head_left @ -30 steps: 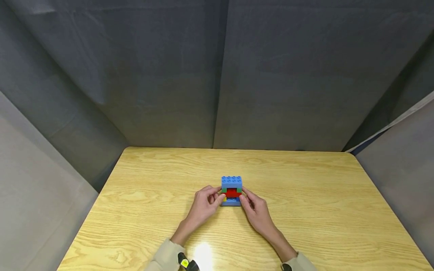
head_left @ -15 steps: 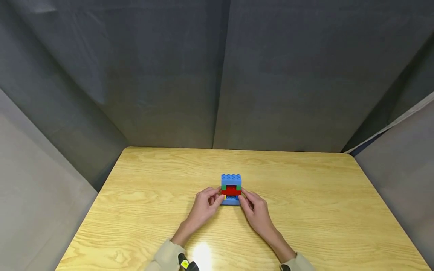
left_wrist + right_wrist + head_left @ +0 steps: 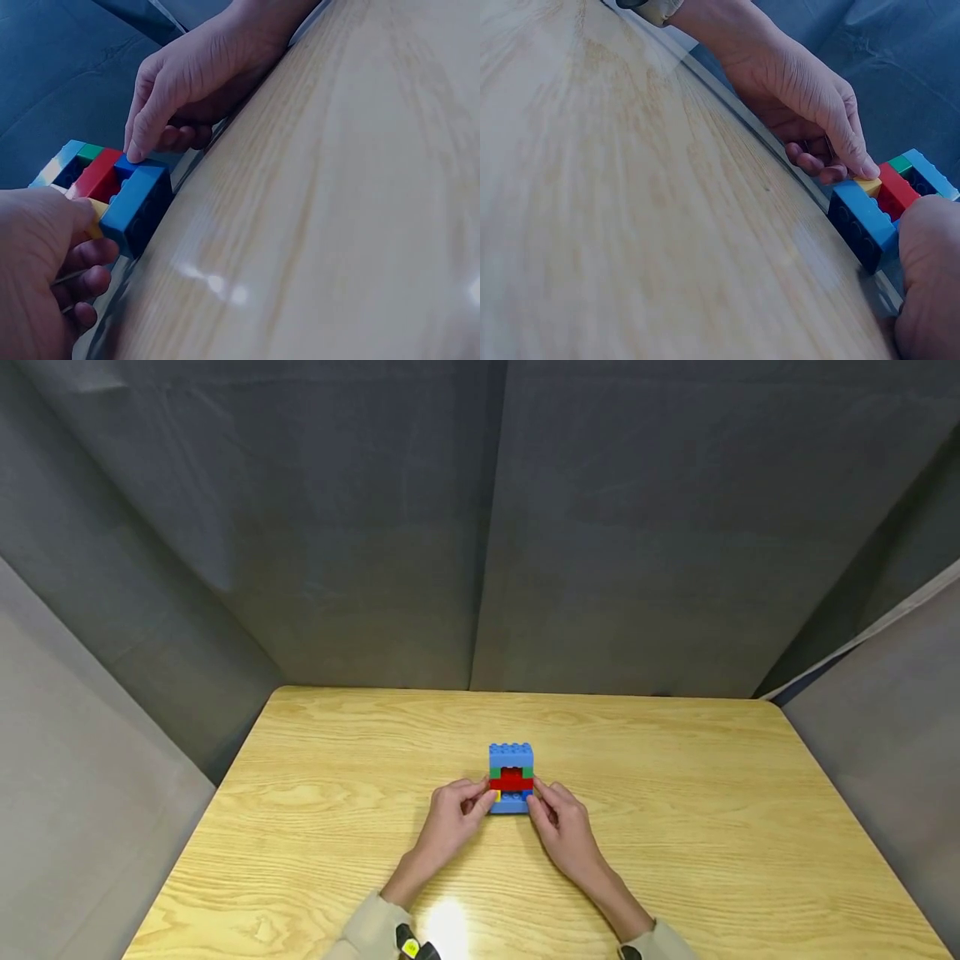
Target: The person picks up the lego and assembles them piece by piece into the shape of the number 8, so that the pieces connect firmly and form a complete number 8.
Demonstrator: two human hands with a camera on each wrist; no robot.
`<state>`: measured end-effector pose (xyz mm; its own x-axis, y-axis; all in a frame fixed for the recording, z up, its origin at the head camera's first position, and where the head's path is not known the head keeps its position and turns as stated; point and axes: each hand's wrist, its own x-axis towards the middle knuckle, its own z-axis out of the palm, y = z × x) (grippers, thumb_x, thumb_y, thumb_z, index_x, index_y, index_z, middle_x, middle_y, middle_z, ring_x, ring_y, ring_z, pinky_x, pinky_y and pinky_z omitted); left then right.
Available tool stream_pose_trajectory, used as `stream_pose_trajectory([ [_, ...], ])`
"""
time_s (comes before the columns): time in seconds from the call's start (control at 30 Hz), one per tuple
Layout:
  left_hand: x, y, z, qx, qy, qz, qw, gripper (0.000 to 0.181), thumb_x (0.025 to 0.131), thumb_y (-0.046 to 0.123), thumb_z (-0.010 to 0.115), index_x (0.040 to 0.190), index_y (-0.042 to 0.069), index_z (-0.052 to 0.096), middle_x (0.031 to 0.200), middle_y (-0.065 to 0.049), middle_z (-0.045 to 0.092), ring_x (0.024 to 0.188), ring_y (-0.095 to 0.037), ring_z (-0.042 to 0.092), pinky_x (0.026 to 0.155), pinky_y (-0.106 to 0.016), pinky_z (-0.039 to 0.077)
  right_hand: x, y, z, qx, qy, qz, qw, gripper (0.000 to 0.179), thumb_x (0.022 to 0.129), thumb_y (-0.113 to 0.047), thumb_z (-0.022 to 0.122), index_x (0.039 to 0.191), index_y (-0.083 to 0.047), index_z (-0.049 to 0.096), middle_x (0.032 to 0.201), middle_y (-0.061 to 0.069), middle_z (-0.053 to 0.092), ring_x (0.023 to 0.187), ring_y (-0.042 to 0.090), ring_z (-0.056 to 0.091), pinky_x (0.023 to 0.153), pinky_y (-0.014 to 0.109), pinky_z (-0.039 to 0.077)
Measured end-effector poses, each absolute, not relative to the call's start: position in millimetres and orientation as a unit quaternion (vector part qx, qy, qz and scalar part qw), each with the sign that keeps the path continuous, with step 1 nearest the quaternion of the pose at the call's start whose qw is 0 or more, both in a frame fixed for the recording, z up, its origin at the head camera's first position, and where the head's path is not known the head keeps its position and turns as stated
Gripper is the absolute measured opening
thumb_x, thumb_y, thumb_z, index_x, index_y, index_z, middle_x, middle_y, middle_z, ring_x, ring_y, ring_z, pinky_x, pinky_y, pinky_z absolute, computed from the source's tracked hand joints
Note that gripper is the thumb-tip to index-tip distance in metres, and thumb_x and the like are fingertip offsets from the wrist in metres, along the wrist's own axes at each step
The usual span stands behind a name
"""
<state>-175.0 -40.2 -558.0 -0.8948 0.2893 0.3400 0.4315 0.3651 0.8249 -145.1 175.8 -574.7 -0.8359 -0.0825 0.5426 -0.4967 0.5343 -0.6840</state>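
A small stack of toy building bricks point(image 3: 512, 784) stands between the two hands near the middle of the head view. Its top brick point(image 3: 512, 759) is blue with studs, above green bricks and a red one. Lower down come a yellow brick point(image 3: 868, 187) on the left and a dark blue one on the right, over a blue bottom brick point(image 3: 136, 210). The bottom brick's hollow underside shows in both wrist views. My left hand point(image 3: 448, 814) pinches the left side, thumb on the yellow brick. My right hand point(image 3: 567, 831) pinches the right side, thumb at the dark blue brick.
The wooden table point(image 3: 337, 760) spreads out on all sides of the stack. Grey curtains point(image 3: 360, 527) hang behind its far edge, and lighter panels point(image 3: 82, 793) flank it. A watch-like strap point(image 3: 408, 941) sits at the left sleeve.
The brick stack has tipped back a little, so more of its front face shows and less of its top. Both hands keep their hold and have barely moved.
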Motion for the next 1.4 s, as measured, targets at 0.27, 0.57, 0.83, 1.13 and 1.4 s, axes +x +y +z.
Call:
stream_pose_trajectory([
  [0.27,-177.4,-36.0,-561.0,-0.218,-0.817,-0.521,0.111,0.023,0.098,0.014,0.074,0.113,-0.003,0.078,0.068,0.004,0.063,0.056,0.0,0.042,0.05,-0.016,0.034,-145.2,176.1,-571.4,0.153,-0.849,0.466,0.198,0.036,0.102,-0.008,0.067,0.133,0.012,0.064,0.077,-0.008,0.046,0.065,0.004,0.04,0.054,0.02,0.036],
  [0.57,-176.0,-34.4,-561.4,-0.208,-0.817,-0.527,0.11,0.021,0.098,0.012,0.075,0.111,-0.004,0.079,0.071,0.003,0.064,0.058,-0.003,0.045,0.052,-0.016,0.037,-144.2,177.1,-571.6,0.145,-0.851,0.468,0.187,0.037,0.103,-0.012,0.067,0.132,0.011,0.065,0.077,-0.009,0.045,0.065,0.004,0.039,0.055,0.021,0.036],
  [0.83,-175.6,-34.3,-560.2,-0.206,-0.817,-0.531,0.085,0.023,0.097,0.009,0.074,0.114,-0.006,0.077,0.077,0.001,0.066,0.06,-0.004,0.048,0.053,-0.017,0.039,-145.1,177.7,-571.4,0.142,-0.853,0.466,0.188,0.037,0.103,-0.013,0.068,0.131,0.01,0.066,0.077,-0.009,0.046,0.064,0.004,0.038,0.054,0.021,0.035],
  [1.13,-176.5,-35.6,-560.5,-0.206,-0.824,-0.522,0.07,0.025,0.099,0.011,0.073,0.117,-0.006,0.076,0.078,0.001,0.065,0.061,-0.002,0.048,0.054,-0.018,0.042,-146.7,177.0,-573.2,0.136,-0.859,0.456,0.189,0.035,0.102,-0.013,0.069,0.129,0.01,0.067,0.079,-0.007,0.046,0.068,0.005,0.041,0.057,0.021,0.039],
  [1.4,-176.6,-36.0,-562.1,-0.211,-0.826,-0.518,0.067,0.025,0.1,0.014,0.072,0.116,-0.005,0.076,0.077,0.002,0.064,0.061,-0.002,0.049,0.055,-0.018,0.043,-145.7,176.2,-571.0,0.132,-0.867,0.445,0.183,0.037,0.105,-0.016,0.066,0.13,0.011,0.066,0.081,-0.006,0.045,0.072,0.008,0.041,0.06,0.022,0.037],
])
